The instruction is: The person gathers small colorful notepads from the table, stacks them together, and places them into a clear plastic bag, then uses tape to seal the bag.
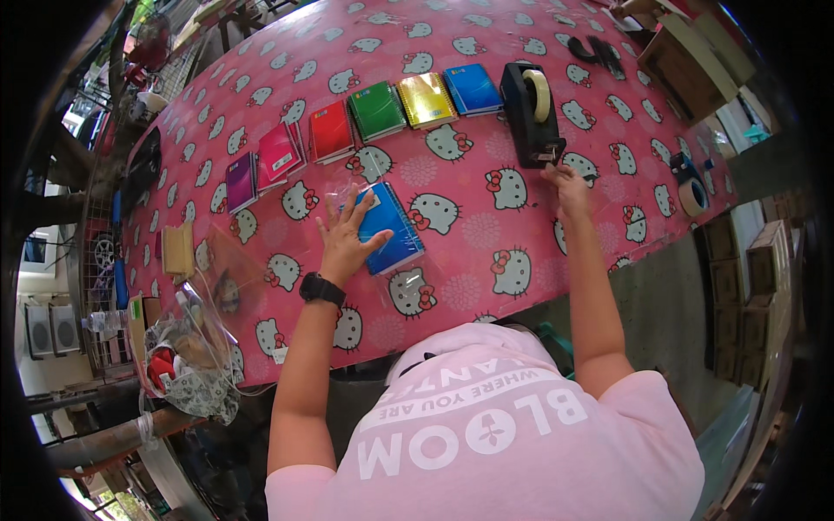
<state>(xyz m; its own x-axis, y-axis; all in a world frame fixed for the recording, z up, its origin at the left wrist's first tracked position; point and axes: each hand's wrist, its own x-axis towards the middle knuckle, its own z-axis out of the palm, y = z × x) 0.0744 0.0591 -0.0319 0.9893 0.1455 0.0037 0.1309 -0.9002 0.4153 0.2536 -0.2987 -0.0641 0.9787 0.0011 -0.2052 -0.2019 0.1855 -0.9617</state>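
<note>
My left hand (345, 240) lies spread, its fingers over the left part of a blue spiral notebook (393, 233). Clear plastic film (369, 165) sticks out around this notebook. My right hand (569, 189) is at the front end of a black tape dispenser (526, 130), thumb and fingers pinched at its cutting edge, where the tape end comes out. The tape itself is barely visible there. A pale tape roll (537, 94) sits in the dispenser.
A curved row of notebooks runs beyond my left hand: purple (241, 182), pink (278, 154), red (331, 132), green (377, 111), yellow (426, 100) and blue (473, 89). A plastic bag (187, 347) is at the left edge, another tape dispenser (691, 187) at the right.
</note>
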